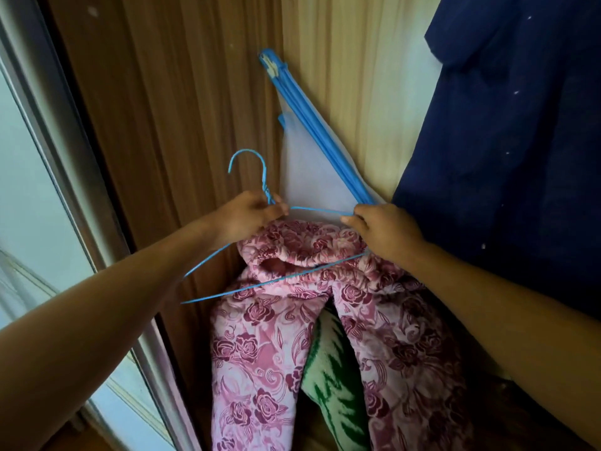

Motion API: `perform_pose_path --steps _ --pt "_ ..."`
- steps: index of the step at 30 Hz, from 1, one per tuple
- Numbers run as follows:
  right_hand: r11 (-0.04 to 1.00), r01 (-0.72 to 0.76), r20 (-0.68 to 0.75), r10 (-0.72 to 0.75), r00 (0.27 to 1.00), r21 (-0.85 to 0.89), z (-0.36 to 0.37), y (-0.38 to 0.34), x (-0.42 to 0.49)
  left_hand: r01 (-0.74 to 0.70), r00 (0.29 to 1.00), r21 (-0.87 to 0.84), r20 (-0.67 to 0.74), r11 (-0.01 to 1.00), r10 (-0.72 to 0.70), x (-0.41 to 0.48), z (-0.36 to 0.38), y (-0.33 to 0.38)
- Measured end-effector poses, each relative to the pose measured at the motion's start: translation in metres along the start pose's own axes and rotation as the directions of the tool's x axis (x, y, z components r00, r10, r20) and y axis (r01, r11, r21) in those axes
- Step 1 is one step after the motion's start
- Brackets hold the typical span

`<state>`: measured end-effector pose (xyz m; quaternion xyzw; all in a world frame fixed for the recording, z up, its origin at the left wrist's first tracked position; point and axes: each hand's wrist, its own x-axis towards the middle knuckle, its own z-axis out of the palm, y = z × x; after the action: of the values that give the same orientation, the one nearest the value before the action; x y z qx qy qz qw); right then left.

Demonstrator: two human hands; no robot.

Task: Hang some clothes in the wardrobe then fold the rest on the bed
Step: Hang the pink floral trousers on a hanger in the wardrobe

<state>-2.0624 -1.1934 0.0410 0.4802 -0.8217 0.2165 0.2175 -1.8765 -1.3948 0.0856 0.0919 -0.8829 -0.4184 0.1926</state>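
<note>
Gripping blue wire hanger point(265, 179) at its neck with left hand point(250, 216), fingers curled. Pinching hanger's wire with right hand point(385, 232). Carrying pink rose-print trousers point(260, 336) over its bar, just below both hands.

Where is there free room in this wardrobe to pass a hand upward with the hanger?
Free: before the brown panel, left of the blue rods, above the left hand gripping the hanger; also before the pale panel, between rods and navy garment. Crowded: below, pink garment and green blanket; right, the navy garment.
</note>
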Motion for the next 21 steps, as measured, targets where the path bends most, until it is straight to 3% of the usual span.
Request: perform_pose_path --steps 3,5,9,12,15,18,21 --pt "0.997 -0.003 0.019 0.001 1.000 0.075 0.008 0.000 -0.010 0.042 0.999 -0.079 0.004 0.996 -0.042 0.007 -0.002 -0.010" --pt "0.998 -0.065 0.098 0.063 0.993 0.016 0.012 0.007 -0.020 0.098 0.995 -0.084 -0.004 0.992 -0.099 0.010 -0.010 -0.020" --pt "0.935 -0.340 0.288 0.355 0.890 -0.102 0.017 0.019 -0.036 0.175 0.981 -0.132 -0.058 0.976 -0.184 0.013 -0.025 -0.032" --pt "0.927 -0.359 0.367 0.372 0.853 -0.105 0.020 0.021 -0.046 0.167 0.979 -0.161 -0.089 0.973 -0.183 0.011 -0.027 -0.032" --pt "0.932 -0.344 0.320 0.361 0.876 -0.111 0.020 0.011 -0.052 0.146 0.985 -0.168 -0.070 0.975 -0.159 0.011 -0.027 -0.033" --pt "0.915 -0.384 0.169 0.401 0.900 -0.124 0.021 0.004 -0.046 0.115 0.992 -0.184 -0.028 0.976 -0.122 0.011 -0.030 -0.036" --pt "0.877 -0.479 0.076 0.480 0.874 -0.032 0.018 0.004 -0.032 0.080 0.997 -0.213 0.006 0.974 -0.081 0.010 -0.032 -0.039"
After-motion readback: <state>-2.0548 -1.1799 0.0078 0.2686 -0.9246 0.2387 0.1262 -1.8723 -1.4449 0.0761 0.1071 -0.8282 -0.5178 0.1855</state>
